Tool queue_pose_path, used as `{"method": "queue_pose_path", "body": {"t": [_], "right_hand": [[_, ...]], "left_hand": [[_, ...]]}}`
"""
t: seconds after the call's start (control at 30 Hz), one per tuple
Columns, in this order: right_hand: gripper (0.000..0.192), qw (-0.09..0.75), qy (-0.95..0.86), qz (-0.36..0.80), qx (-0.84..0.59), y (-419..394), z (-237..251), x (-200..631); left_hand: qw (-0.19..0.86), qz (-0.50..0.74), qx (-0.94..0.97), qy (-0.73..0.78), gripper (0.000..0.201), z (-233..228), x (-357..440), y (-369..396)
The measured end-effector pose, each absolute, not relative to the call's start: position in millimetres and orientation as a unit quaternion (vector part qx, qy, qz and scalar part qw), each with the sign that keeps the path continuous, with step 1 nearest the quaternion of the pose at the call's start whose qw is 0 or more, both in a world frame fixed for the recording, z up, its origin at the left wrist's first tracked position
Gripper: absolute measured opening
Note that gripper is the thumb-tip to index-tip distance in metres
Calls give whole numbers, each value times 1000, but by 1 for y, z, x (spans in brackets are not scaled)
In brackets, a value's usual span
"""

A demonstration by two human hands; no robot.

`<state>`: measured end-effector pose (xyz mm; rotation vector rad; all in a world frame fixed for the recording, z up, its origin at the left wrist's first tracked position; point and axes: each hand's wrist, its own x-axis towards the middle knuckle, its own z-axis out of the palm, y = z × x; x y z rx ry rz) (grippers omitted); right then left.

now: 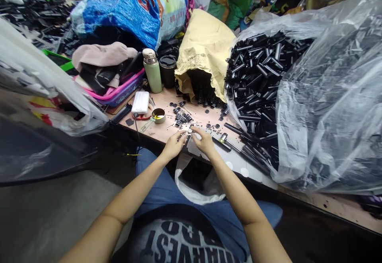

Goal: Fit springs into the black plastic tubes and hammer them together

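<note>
Both hands meet at the near edge of the bench. The left hand and right hand pinch a small metal part between their fingertips; both grips are closed on it, though the part is too small to make out in detail. It sits just in front of a loose scatter of small black pieces.

The likely trouble is a drop. The part is held right over the bench edge, and below that edge hangs an open white bag over the lap; a slip could send the piece into the bag or past it onto the floor. A wide sweep of the right hand could also knock the black tubes, which spill out of a clear plastic sack to the right of the hands and already reach down to the bench edge. Left of the hands, a small cup of yellow liquid stands near a white box; an elbow or wrist swung that way could tip the cup.

Free room is narrow. Behind the scatter stand a brown paper bag, a dark cup and a green bottle; a pink basket fills the far left. The only bare strip of bench is the patch straight ahead of the hands.
</note>
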<state>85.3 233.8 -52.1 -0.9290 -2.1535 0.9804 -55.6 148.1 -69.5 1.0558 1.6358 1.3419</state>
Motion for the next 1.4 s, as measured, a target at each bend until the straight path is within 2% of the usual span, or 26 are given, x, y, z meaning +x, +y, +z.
{"method": "queue_pose_path", "body": {"t": [0.13, 0.3, 0.53, 0.8, 0.93, 1.0, 1.1, 1.17, 1.3, 1.4], "right_hand": [[11, 243, -756, 423, -436, 258, -51, 76], [4, 271, -689, 506, -443, 262, -58, 75], [30, 289, -527, 679, -421, 254, -58, 87], [31, 314, -472, 727, -388, 240, -51, 90], [25, 300, -618, 636, -350, 236, -45, 96], [25, 274, -727, 513, -366, 242, -42, 100], [25, 210, -806, 270, -483, 266, -40, 104], [21, 168, -812, 184, -528, 285, -40, 105], [16, 163, -819, 194, -514, 299, -40, 104], [16, 210, -808, 269, -481, 287, -38, 101]], "left_hand": [[403, 547, 386, 624, 38, -72, -65, 149], [345, 519, 449, 640, 30, -64, -60, 151], [291, 470, 523, 649, 39, -56, -43, 152], [265, 445, 545, 659, 42, -60, -43, 148], [262, 464, 535, 656, 40, -64, -44, 150], [281, 495, 510, 645, 40, -66, -43, 154], [345, 541, 461, 612, 39, -70, -39, 161], [377, 559, 437, 596, 38, -71, -37, 165], [370, 537, 452, 609, 36, -67, -35, 169], [346, 495, 497, 624, 37, -61, -34, 170]]}}
